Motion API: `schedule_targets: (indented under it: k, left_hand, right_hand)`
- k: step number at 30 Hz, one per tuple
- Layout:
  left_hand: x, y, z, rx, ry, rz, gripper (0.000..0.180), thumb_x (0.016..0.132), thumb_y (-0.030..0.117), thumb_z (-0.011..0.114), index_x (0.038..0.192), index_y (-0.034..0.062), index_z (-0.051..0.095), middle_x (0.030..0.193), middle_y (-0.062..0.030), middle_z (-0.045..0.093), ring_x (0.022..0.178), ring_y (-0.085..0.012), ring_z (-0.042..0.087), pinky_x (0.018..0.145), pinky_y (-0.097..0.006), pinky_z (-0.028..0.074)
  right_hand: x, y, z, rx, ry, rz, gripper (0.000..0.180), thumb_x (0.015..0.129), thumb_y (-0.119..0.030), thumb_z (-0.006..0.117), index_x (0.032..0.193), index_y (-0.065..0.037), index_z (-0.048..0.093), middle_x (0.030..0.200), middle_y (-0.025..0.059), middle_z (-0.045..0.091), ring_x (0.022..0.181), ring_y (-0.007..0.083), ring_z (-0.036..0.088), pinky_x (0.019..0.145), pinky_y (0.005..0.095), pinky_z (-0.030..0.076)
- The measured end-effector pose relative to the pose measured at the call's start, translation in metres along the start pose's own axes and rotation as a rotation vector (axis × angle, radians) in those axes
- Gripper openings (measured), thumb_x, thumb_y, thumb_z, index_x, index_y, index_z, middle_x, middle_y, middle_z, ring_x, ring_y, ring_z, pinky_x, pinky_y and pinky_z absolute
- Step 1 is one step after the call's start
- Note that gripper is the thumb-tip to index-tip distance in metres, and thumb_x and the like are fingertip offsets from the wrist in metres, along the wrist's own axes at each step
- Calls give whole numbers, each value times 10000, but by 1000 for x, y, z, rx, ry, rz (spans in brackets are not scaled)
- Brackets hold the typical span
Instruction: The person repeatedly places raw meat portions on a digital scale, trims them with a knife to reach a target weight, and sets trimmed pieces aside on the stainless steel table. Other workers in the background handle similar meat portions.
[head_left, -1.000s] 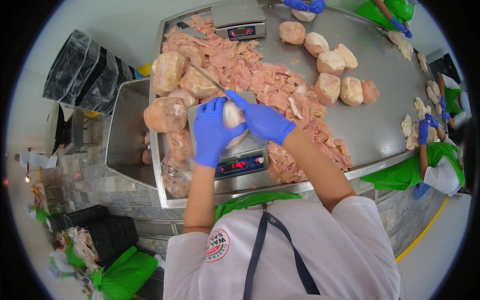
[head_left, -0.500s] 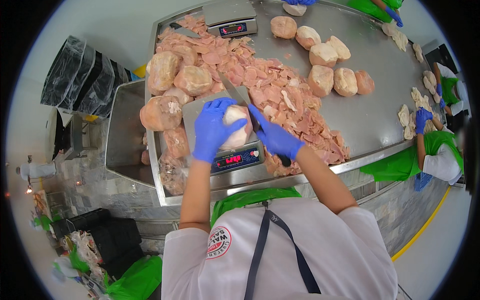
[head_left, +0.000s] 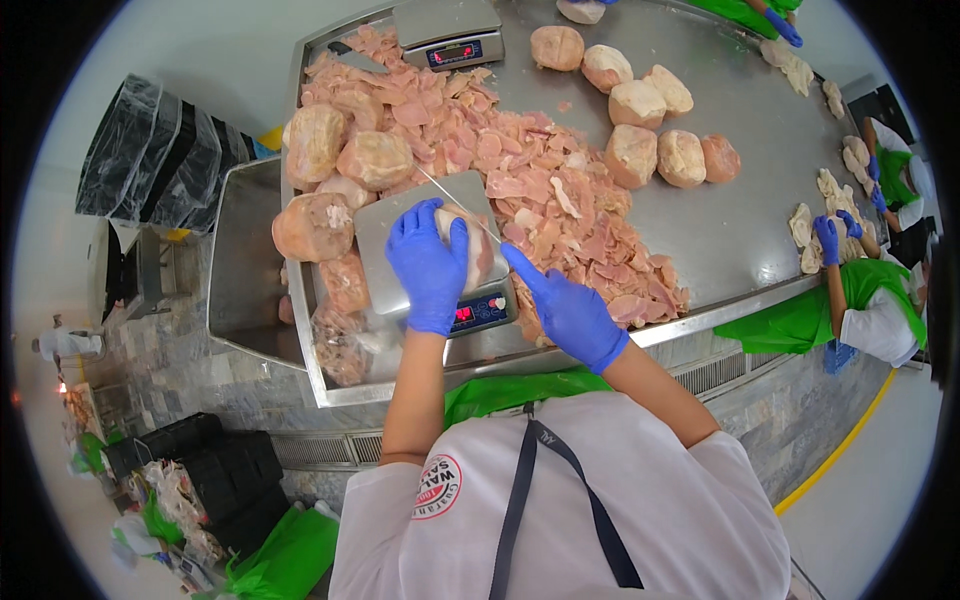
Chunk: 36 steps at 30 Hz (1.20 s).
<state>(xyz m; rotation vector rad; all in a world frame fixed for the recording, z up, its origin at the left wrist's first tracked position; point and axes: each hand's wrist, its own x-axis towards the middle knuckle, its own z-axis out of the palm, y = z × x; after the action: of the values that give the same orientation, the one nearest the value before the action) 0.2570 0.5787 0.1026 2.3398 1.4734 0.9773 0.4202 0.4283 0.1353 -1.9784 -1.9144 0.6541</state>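
Note:
A pale pink lump of meat (head_left: 474, 250) sits on the steel platform of a digital scale (head_left: 378, 232). My left hand (head_left: 430, 268), in a blue glove, presses against its left side and partly hides it; the thumb lies on top. In my gloved right hand (head_left: 575, 315) is a knife (head_left: 458, 203), its thin blade slanting up and left over the lump. Whether the edge touches the meat I cannot tell. Thin meat slices (head_left: 560, 215) are heaped along the right of the scale. Several larger rounded lumps (head_left: 313, 228) lie to its left.
A second scale (head_left: 452, 45) and another knife (head_left: 358, 58) are at the far side of the steel table (head_left: 700, 235). More lumps (head_left: 637, 152) stand right of centre. A metal bin (head_left: 250, 240) adjoins the left edge. Co-workers' gloved hands (head_left: 828, 240) handle pale pieces at right.
The knife blade has swung from the lump's right side to a slant across its top. My left hand has turned more over the lump, and my right hand has shifted slightly nearer to me.

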Motion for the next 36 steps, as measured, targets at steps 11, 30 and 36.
schedule_targets:
  k: [11, 30, 36]
  left_hand:
    - [5, -1, 6, -40, 56, -13, 357, 847, 302, 682, 1090, 41, 667, 1032, -163, 676, 1015, -352, 614, 924, -445, 453]
    - [23, -36, -4, -98, -29, 21, 286, 875, 286, 682, 1086, 92, 692, 1036, -145, 698, 1020, -359, 617, 912, -440, 478]
    - [19, -36, 2, -35, 44, -48, 298, 857, 304, 702, 1075, 101, 696, 1037, -136, 701, 1022, -348, 620, 911, -436, 482]
  right_hand:
    - [82, 28, 23, 340, -167, -9, 768, 942, -65, 449, 1611, -232, 112, 892, 303, 659, 729, 422, 666, 706, 495, 519]
    - [73, 6, 5, 228, -197, -119, 806, 897, 7, 443, 1608, -199, 124, 977, 317, 657, 759, 444, 661, 710, 526, 520]
    - [116, 19, 21, 367, -204, -152, 813, 883, -10, 432, 1610, -185, 113, 995, 342, 647, 840, 450, 669, 786, 525, 514]
